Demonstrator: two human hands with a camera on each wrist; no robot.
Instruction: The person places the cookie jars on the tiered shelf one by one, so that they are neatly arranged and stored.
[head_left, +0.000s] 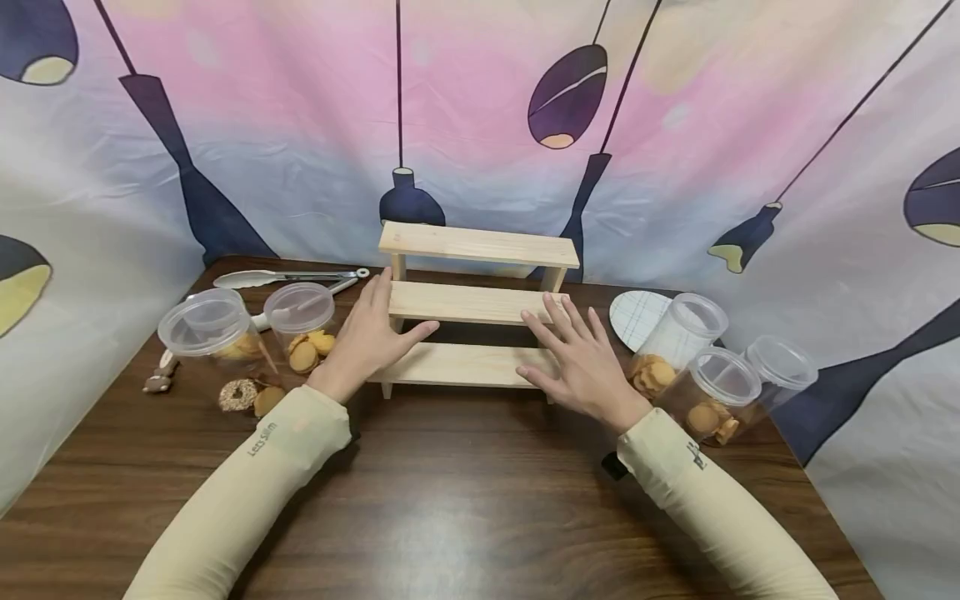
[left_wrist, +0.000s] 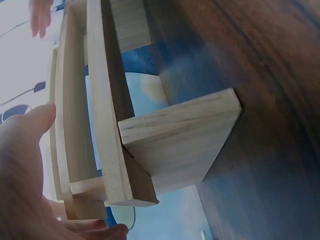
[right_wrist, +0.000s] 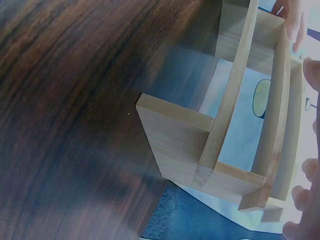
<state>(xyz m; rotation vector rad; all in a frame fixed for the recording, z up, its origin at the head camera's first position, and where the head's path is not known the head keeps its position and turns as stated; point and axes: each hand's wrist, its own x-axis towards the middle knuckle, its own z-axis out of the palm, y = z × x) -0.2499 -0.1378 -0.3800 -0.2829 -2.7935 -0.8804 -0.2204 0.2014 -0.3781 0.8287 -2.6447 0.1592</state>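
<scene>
A three-tier wooden display stand (head_left: 472,302) stands on the table, its steps rising toward the back. At its left end is my left hand (head_left: 367,337), fingers stretched forward and thumb out over the lower steps. My right hand (head_left: 581,358) spreads its fingers over the right end. Neither hand grips anything. From the left wrist, the left hand (left_wrist: 25,185) shows beside the end of the stand (left_wrist: 110,125). In the right wrist view, the right hand's fingers (right_wrist: 300,197) appear beside the upper steps; whether they touch the wood I cannot tell.
Lidded clear jars of cookies (head_left: 303,321) stand at left, with a ring cookie (head_left: 237,395), tongs (head_left: 288,276) and a small brown figure (head_left: 159,379) nearby. On the right are more cookie jars (head_left: 716,387) and a checked plate (head_left: 636,317). A patterned cloth (head_left: 480,108) hangs behind.
</scene>
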